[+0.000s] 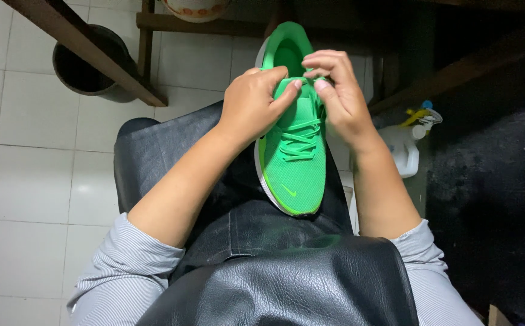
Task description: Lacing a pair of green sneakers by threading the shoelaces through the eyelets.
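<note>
The single head-worn camera looks steeply down from close above the person's lap, facing forward over the knees toward the tiled floor (27,151) and wooden frame (87,51) beyond.

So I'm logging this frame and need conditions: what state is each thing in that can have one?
Green shoe: resting on the lap, toe toward the person, laces threaded through the lower eyelets.
Left hand: closed, pinching lace at the shoe's tongue.
Right hand: closed, pinching lace beside it.
Dark bucket: upright on the tiled floor, contents not visible.
White jug: on the floor, capped.
</note>
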